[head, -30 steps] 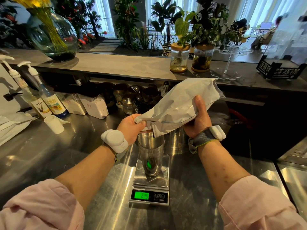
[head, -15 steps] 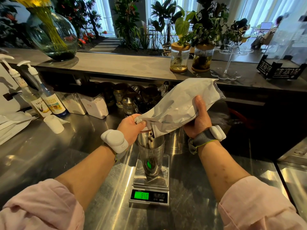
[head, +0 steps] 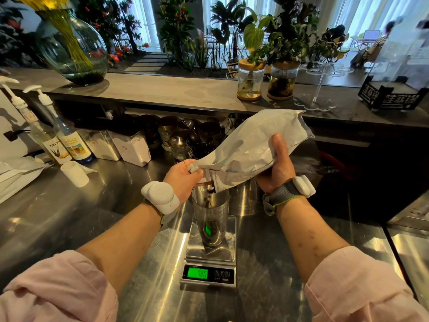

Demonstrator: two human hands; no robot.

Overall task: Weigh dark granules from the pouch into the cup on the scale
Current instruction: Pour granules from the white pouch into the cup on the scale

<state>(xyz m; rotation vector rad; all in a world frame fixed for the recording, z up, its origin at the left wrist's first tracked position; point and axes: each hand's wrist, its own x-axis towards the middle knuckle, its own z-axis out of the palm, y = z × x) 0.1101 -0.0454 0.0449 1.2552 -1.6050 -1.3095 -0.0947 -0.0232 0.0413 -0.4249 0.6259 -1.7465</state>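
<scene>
Head view is showing a grey pouch (head: 250, 149) tilting mouth-down toward the left, spanning both hands. The right hand (head: 277, 169) is cupping the pouch's raised rear from underneath, thumb lying up its side. The left hand (head: 184, 176) is pinching the lower mouth corner, fingers closed on it. Dark granules (head: 210, 190) are spilling from the mouth, which is hanging just above the rim of the steel cup (head: 210, 219). That cup is standing upright on the scale (head: 210, 256) on the steel bench (head: 69, 224). Most of the left hand's fingers are hiding behind the pouch; the scale's green display digits are blurring.
</scene>
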